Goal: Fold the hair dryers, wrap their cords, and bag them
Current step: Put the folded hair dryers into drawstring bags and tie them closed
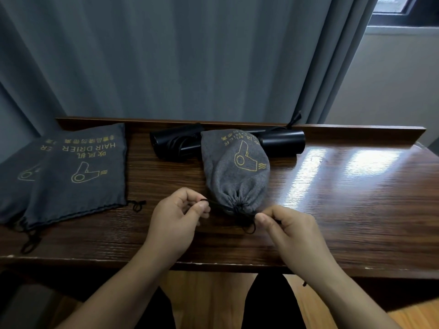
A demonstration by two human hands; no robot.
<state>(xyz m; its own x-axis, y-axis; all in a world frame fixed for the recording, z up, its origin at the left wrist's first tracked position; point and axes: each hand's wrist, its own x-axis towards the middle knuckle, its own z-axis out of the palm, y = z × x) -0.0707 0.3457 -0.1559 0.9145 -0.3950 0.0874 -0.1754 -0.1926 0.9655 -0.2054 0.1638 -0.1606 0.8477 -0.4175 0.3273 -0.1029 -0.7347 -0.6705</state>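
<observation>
A person seated at a dark wood-grain surface draws closed a filled grey drawstring bag, printed in gold with a hair-dryer emblem; the bag lies near the middle of the surface, its gathered mouth toward the person. The left hand pinches one end of the black drawstring between thumb and forefinger, fingers curled; the right hand pinches the other end just beside the puckered neck, a small loop of cord hanging below. The bulging cloth suggests a folded dryer inside; the fabric looks soft and slack, likely to slump and shift around the hard, fairly weighty load, so the thin cord is the place to pull and the rounded body the place to lift it. The cord appears slim and smooth, and could slip from a loose pinch. Behind the bag, against the raised back ledge, lie two black hair dryers, one at the left with its cord bundled; their glossy plastic barrels look rigid and slick, best gripped around the barrel. At the left edge two empty matching bags lie flat and overlapping, drawstrings trailing; grey curtains hang behind.
</observation>
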